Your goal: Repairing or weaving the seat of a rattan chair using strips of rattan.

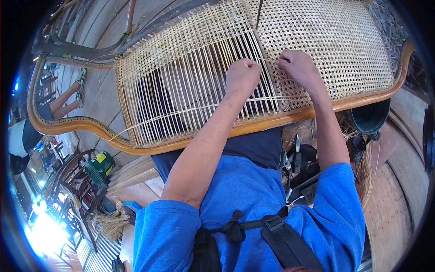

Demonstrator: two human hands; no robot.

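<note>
Across my lap lies a curved wooden seat frame strung with pale cane. Its right panel is closely woven with small holes, while the left panel has dense crossings at the far side and mostly bare parallel strands nearer me. Over the bar between the panels, my left hand is closed in a fist and my right hand is closed a little to its right. A thin cane strand runs between them; the fingertips are partly hidden. A longer loose strand crosses the near part of the left panel.
Pliers and a knife stand beside my right side. A dark green bucket sits under the frame's right edge, a green container at the left. Another person's leg shows at far left.
</note>
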